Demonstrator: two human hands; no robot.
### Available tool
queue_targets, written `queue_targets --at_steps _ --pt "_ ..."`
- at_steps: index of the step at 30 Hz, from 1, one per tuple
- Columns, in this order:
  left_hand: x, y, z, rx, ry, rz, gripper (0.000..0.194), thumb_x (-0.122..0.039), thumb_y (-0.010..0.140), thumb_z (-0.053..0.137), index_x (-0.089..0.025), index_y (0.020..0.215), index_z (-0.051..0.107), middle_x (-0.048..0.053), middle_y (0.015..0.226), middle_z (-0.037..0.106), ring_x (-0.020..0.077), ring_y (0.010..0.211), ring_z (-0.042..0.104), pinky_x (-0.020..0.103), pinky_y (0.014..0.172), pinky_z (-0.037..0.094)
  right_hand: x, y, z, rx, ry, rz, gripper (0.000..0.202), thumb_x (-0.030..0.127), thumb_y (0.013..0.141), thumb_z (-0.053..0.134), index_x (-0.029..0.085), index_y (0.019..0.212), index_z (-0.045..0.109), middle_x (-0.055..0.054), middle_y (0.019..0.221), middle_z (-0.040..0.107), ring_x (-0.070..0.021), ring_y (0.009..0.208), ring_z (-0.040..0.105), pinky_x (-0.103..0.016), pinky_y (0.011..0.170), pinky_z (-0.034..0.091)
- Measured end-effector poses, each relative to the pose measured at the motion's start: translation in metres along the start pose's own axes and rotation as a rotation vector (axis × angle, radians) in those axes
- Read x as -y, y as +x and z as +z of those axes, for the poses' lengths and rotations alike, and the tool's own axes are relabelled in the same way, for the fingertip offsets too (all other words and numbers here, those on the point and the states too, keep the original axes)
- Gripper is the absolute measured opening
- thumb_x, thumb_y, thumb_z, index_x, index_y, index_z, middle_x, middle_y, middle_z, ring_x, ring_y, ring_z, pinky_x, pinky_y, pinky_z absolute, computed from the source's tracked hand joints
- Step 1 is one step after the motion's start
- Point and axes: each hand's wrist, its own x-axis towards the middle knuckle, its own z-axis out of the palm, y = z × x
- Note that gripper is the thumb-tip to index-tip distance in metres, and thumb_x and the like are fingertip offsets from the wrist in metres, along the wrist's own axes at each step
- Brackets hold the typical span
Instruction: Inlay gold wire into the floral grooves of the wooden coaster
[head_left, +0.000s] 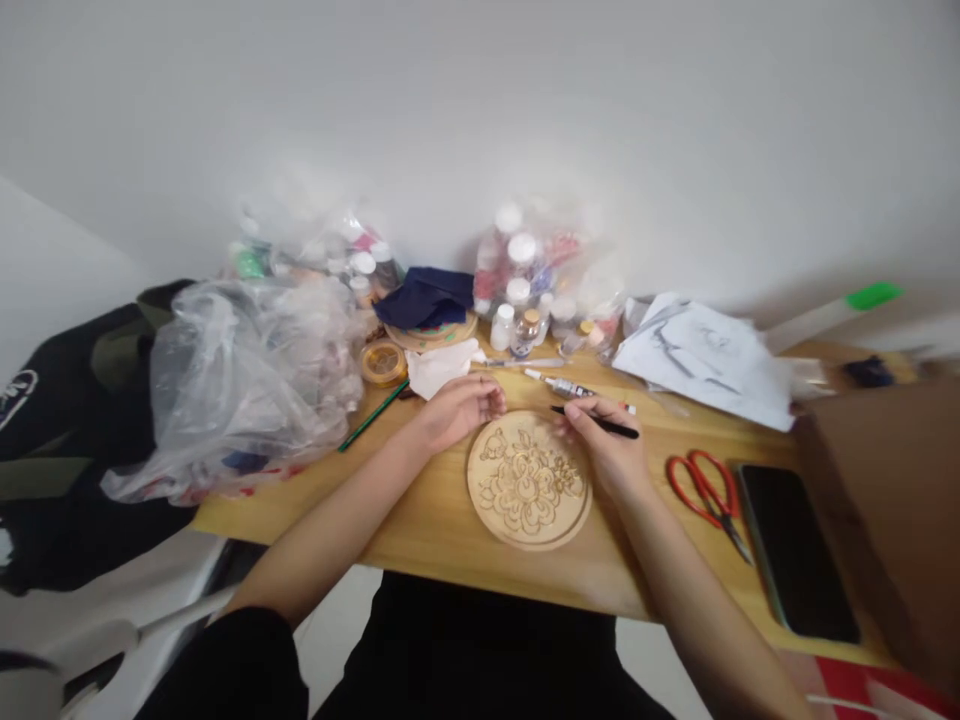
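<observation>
Two bare hands flank a round, pale wooden disc with a raised floral outline [529,485], which lies on a wood-grained tabletop [416,520] in front of the person. The right hand [611,440], by the disc's far right edge, pinches a slim black pen-shaped tool [619,429] between thumb and fingers, its narrow end aimed leftward near the disc's far rim. The left hand [463,408] is at the disc's far left edge, fingers half bent; I cannot tell whether they pinch anything small or touch the rim.

Just beyond the disc lies a white-and-grey tube with a pointed nozzle [566,387]. Farther behind it stand a small white-capped bottle [502,327] and other lidded containers. To the disc's right are a red-handled metal cutting tool [726,522] and, past that, a black-screened phone [799,550]. To its left lies a thin green pencil-like stick [373,416], with a crumpled clear plastic bag [255,370] farther out. A crumpled white tissue [435,372] sits beyond the left hand, on the disc's far left.
</observation>
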Motion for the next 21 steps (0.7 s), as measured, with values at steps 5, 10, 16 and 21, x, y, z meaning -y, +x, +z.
queue_targets --at_steps 5,10,16,21 --pt "-0.042 -0.018 0.05 0.105 0.009 0.113 0.02 -0.026 0.067 0.084 -0.012 0.075 0.071 0.003 0.072 0.067 0.0099 0.069 0.063 0.021 0.065 0.048 0.064 0.004 -0.002 0.01 0.01 -0.191 0.017 0.033 0.07 0.081 0.026 0.083 0.075 -0.002 0.075 0.075 -0.0176 0.068 0.072 -0.031 0.064 0.06" --pt "-0.073 -0.032 0.112 0.249 -0.019 0.258 0.018 -0.031 0.07 0.084 -0.018 0.075 0.073 0.001 0.077 0.07 0.0101 0.073 0.064 0.023 0.07 0.05 0.135 -0.005 0.002 -0.008 0.1 -0.576 0.023 0.017 0.076 0.076 0.032 0.094 0.074 0.003 0.086 0.076 -0.0125 0.076 0.072 -0.025 0.07 0.061" --pt "-0.075 -0.037 0.145 0.271 -0.075 0.341 0.013 -0.032 0.069 0.084 -0.023 0.074 0.075 0.0 0.088 0.073 0.0131 0.082 0.066 0.027 0.077 0.053 0.158 -0.023 0.009 -0.134 -0.051 -0.817 0.026 0.016 0.083 0.069 0.034 0.101 0.072 -0.002 0.095 0.073 -0.0192 0.092 0.07 -0.038 0.081 0.061" --pt "-0.071 -0.041 0.151 0.22 -0.034 0.429 0.012 -0.035 0.073 0.082 -0.025 0.076 0.075 -0.002 0.088 0.074 0.0125 0.082 0.067 0.028 0.079 0.055 0.157 -0.031 0.01 -0.184 -0.204 -0.909 0.038 0.009 0.083 0.065 0.035 0.11 0.069 -0.002 0.104 0.072 -0.022 0.1 0.069 -0.045 0.091 0.058"
